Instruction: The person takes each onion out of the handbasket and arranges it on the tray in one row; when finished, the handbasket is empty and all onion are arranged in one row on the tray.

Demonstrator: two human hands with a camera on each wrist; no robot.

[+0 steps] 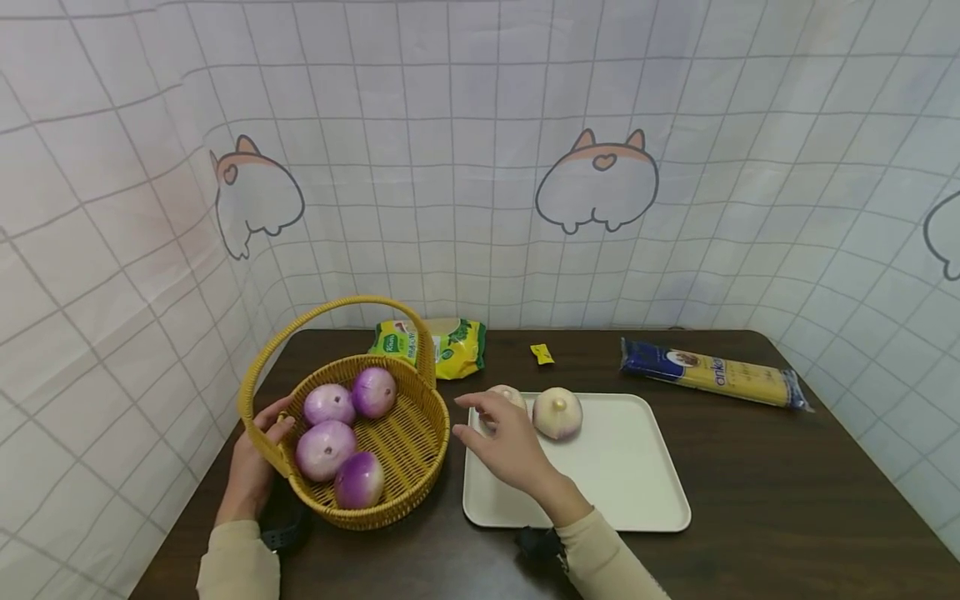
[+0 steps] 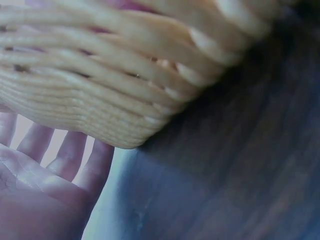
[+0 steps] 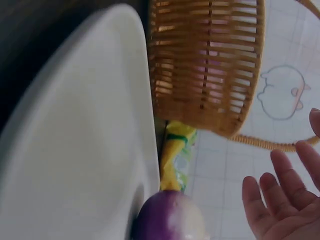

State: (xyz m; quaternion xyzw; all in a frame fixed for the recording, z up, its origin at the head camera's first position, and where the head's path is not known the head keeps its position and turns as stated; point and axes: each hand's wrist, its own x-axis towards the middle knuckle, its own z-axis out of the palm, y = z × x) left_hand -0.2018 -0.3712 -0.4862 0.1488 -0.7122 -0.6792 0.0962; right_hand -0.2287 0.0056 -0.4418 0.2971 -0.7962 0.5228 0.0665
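Left hand [image 1: 251,460] has the wicker basket [image 1: 408,437] by its near rim, fingers along the outer wall — likely to steady it. Four purple onions [image 1: 318,462] sit inside, right of that hand. Right hand [image 1: 510,443] holds nothing, thumb and fingers parted over the white tray [image 1: 622,479] — its raised edge probably stops the two paler onions [image 1: 557,414] beside that hand rolling off.

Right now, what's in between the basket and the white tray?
A narrow strip of dark table separates the basket from the white tray in the head view, and the right hand has its fingertips over it.
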